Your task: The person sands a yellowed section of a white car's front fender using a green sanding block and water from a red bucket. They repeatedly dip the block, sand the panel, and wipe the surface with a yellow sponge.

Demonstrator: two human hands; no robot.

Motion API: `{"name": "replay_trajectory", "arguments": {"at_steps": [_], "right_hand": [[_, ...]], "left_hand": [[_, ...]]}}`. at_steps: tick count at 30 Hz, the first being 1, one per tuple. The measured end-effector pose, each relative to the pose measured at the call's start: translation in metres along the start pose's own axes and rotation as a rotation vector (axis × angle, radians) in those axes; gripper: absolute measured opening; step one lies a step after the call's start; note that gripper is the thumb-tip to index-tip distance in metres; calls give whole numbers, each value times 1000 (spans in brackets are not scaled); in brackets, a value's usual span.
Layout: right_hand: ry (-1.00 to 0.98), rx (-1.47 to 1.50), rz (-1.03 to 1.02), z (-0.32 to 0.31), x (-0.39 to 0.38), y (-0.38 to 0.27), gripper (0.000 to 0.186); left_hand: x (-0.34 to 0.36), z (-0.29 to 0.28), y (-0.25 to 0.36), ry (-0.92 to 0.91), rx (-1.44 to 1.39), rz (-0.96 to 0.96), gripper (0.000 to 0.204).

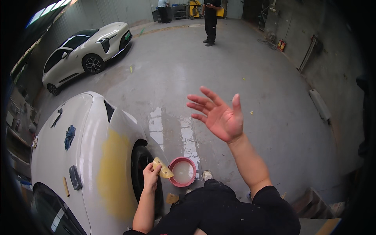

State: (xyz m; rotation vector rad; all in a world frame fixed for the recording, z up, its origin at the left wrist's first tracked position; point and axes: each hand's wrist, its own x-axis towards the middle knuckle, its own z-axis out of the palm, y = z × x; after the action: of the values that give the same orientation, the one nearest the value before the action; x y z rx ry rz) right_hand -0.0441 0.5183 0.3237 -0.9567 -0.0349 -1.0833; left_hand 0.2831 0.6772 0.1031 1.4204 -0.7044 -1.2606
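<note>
Left hand (150, 176) gripping yellow spreader (162, 168), upright.

A small green rectangular plate (127, 35) sits on the nose of the far white car (84, 53) at upper left. No packages, signs or screens can be made out elsewhere

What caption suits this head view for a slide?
Left hand holds a yellow sponge piece over a red round basin; right hand raised open.

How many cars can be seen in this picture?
2. One white car is parked at the upper left; another white car, with a yellow patch, is beside the left hand. Others may be hidden.
</note>
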Motion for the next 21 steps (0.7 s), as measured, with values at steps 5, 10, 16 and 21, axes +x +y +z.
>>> {"name": "replay_trajectory", "arguments": {"at_steps": [5, 10, 16, 21], "right_hand": [[-61, -525, -198, 55, 26, -57, 103], [-63, -969, -716, 98, 14, -112, 97], [-202, -1080, -935, 134, 6, -146, 94], [-233, -1080, -929, 147, 11, -151, 93]], "left_hand": [[-3, -7, -7, 63, 119, -12, 19], [-4, 1, -22, -2, 155, -34, 18], [3, 15, -35, -59, 207, -13, 21], [9, 21, -37, -78, 339, 86, 22]]}}
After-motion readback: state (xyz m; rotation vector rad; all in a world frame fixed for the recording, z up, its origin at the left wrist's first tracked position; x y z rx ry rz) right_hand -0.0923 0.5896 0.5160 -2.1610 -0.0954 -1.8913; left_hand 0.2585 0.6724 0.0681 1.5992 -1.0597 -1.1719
